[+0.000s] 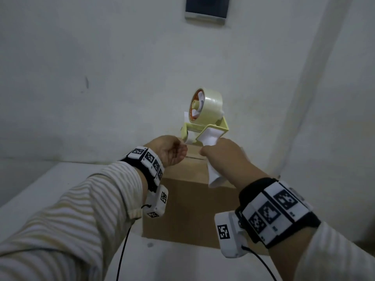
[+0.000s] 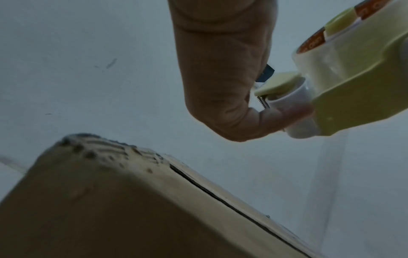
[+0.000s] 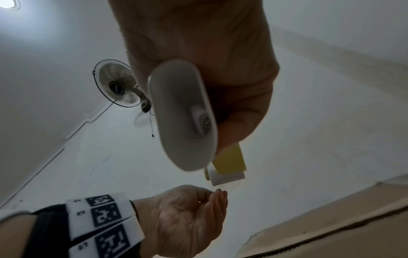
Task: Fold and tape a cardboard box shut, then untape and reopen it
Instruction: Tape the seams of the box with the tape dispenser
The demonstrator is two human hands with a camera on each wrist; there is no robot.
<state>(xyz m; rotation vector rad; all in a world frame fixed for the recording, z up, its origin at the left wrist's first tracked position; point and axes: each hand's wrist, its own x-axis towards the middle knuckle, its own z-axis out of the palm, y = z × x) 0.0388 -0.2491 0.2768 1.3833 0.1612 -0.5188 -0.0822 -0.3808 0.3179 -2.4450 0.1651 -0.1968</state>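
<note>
The right hand (image 1: pixel 223 157) is gripping the white handle of the tape dispenser (image 1: pixel 205 122), fingers wrapped round it, and holding the tool in the air above the far top edge of the cardboard box (image 1: pixel 188 199) with the tape roll (image 1: pixel 209 105) uppermost. The left hand (image 1: pixel 169 152) is reaching in from the left, palm turned toward the dispenser and fingers curled, its fingertips (image 3: pixel 218 193) sitting just beside the white roller at the tool's mouth (in the left wrist view the thumb and forefinger are meeting right at the roller and the toothed blade, but whether a tape end is pinched between them is too blurred to tell). Both forearms are stretching forward, the left in a striped sleeve (image 1: pixel 71 209), each wrist carrying a marker band. The box is standing on a pale surface (image 1: pixel 50 179) close to the wall (image 1: pixel 81 78), its flaps folded down with a dark seam showing between them; its near lower right corner is hidden behind the right wrist. To the left of the box the surface is lying open, while the wall is closing in behind and to the right. In the right wrist view a pedestal fan (image 3: pixel 117 87) is standing well apart across the room.
</note>
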